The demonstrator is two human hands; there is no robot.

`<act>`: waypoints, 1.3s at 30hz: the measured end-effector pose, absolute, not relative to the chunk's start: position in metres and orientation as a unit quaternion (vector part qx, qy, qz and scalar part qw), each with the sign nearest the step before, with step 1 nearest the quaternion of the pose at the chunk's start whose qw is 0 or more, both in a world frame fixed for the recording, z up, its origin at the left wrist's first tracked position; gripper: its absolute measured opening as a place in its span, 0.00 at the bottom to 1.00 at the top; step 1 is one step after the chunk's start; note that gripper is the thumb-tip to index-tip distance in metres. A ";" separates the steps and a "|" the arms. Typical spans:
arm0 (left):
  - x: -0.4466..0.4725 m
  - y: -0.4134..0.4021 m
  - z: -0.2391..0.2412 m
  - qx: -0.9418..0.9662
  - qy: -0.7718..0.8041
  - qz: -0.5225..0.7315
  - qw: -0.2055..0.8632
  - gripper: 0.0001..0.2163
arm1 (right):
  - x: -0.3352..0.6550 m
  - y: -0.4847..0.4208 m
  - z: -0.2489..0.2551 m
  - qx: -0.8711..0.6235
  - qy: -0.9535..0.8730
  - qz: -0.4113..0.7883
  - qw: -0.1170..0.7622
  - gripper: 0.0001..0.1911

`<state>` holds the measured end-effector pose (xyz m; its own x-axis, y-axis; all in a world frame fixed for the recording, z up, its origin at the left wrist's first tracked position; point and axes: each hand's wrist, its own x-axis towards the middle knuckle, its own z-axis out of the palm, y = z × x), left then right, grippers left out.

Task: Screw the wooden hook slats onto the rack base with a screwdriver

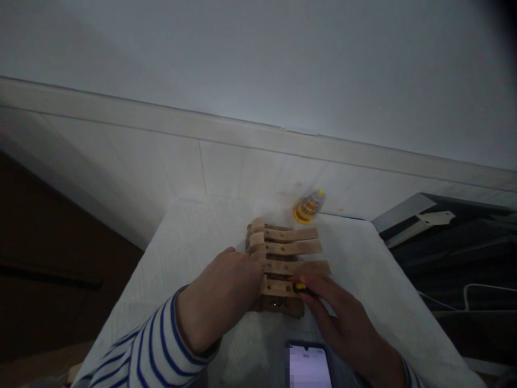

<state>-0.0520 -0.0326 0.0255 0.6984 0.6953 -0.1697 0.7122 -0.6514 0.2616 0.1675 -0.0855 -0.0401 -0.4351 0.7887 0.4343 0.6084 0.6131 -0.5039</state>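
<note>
A dark wooden board (297,309) lies on the table with several pale wooden slats (301,247) across it; small screws or holes show along the slats. My left hand (228,293) is closed over the left end of the nearest slats, its fingertips hidden behind the knuckles. Between the thumb and fingers of my right hand (343,318) is a small yellow-and-black screwdriver (299,288), held close to the right screw position of the nearest slat. Its tip is too small to make out.
A clear bottle with a yellow base and label (310,206) stands behind the board, near the wall. A lit phone (309,369) lies at the front edge. Dark items and a white bracket (436,218) are right of the white-covered table (161,280).
</note>
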 end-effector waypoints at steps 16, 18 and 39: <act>-0.053 -0.032 0.024 0.916 0.376 -0.033 0.133 0.08 | 0.163 -0.095 -0.045 -0.467 -0.815 0.111 0.325 0.13; -0.052 -0.032 0.028 0.915 0.378 -0.049 0.133 0.08 | 0.163 -0.093 -0.044 -0.459 -0.815 0.114 0.334 0.13; -0.053 -0.033 0.027 0.906 0.389 -0.009 0.167 0.08 | 0.170 -0.079 -0.019 -0.409 -0.849 0.173 0.285 0.22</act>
<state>-0.0533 -0.0329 0.0273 0.6974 0.7014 -0.1473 0.7077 -0.6416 0.2957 0.1700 -0.0785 -0.0190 -0.5023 0.7940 0.3424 0.5970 0.6049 -0.5270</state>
